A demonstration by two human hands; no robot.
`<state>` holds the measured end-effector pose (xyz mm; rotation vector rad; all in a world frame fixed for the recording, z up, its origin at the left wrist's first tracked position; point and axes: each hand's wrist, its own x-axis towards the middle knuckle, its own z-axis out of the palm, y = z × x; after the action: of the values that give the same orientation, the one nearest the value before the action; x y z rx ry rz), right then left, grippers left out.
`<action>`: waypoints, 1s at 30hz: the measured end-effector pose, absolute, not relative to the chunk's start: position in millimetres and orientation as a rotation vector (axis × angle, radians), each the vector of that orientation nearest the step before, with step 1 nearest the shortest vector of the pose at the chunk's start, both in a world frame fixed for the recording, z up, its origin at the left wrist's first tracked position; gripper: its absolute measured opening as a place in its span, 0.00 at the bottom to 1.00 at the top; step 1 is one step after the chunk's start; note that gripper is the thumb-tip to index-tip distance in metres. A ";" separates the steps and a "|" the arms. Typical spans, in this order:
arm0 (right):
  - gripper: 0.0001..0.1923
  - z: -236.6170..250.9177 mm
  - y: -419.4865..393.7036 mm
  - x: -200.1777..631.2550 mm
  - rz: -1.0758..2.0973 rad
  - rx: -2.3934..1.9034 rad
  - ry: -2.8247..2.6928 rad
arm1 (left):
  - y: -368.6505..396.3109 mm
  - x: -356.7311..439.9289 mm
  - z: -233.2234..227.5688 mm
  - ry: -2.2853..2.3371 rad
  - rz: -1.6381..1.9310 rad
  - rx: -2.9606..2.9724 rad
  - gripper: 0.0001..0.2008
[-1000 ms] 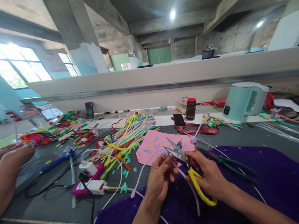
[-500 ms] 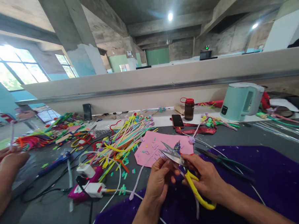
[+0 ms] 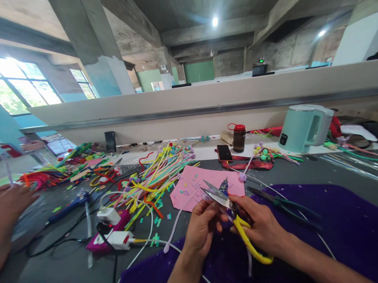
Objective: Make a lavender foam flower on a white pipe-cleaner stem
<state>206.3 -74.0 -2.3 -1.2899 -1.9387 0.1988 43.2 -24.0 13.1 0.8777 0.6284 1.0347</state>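
Right hand (image 3: pixel 258 226): closed around yellow-handled thread snips (image 3: pixel 233 216), blades parted and pointing up-left, tips just above the left fingers.

Left hand (image 3: pixel 200 224): fingertips pinched on a pale lilac pipe cleaner (image 3: pixel 175 227) with a small fuzzy bud at its top, held right at the snip blades; the stem trails down-left over the desk edge of the purple cloth (image 3: pixel 343 230).

Both hands hover above the purple cloth, which covers the near right part of the grey desk (image 3: pixel 56 264).

Behind the hands: pink paper sheet (image 3: pixel 194 185) strewn with small cuttings; green-handled pliers (image 3: pixel 286 206) lying on the cloth just right of the right hand.

Centre left: spread bundle of yellow, green and pink pipe cleaners (image 3: pixel 159 170); white plug adapters (image 3: pixel 113 228) with cables; blue glue gun (image 3: pixel 69 205).

Far edge: black phone (image 3: pixel 224 153), brown jar with red lid (image 3: pixel 239 137), mint-green electric kettle (image 3: pixel 303 128), second upright phone (image 3: pixel 110 141).

Left margin: another person's hand and forearm (image 3: pixel 6 212) resting on the desk, near a further heap of coloured pipe cleaners (image 3: pixel 61 168).
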 end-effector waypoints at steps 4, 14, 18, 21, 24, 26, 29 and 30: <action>0.30 -4.6 -72.9 207.4 0.192 -1.277 -1.944 | -24.1 43.0 12.9 0.621 1.037 0.880 0.08; 0.30 -8.1 -72.9 208.5 0.188 -1.242 -1.959 | -24.2 42.9 15.6 0.636 1.022 0.889 0.09; 0.30 -10.1 -71.8 209.3 0.167 -1.219 -1.969 | -24.1 42.6 15.4 0.629 1.034 0.879 0.08; 0.30 -10.5 -71.6 210.2 0.160 -1.228 -1.973 | -24.1 42.2 16.5 0.637 1.039 0.882 0.09; 0.30 -10.3 -71.8 210.8 0.137 -1.224 -1.983 | -24.3 42.0 17.9 0.649 1.038 0.884 0.09; 0.30 -10.1 -71.8 211.0 0.120 -1.215 -1.986 | -24.4 42.1 18.3 0.652 1.038 0.882 0.09; 0.28 -10.2 -71.3 211.3 0.095 -1.202 -1.982 | -24.0 42.2 18.2 0.650 1.046 0.879 0.10; 0.28 -10.3 -71.0 211.4 0.089 -1.197 -1.983 | -23.8 42.1 18.0 0.648 1.046 0.880 0.10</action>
<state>211.4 -71.0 -10.3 -1.1975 -1.9833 0.0894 42.1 -23.8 18.0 0.8799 0.6483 1.0456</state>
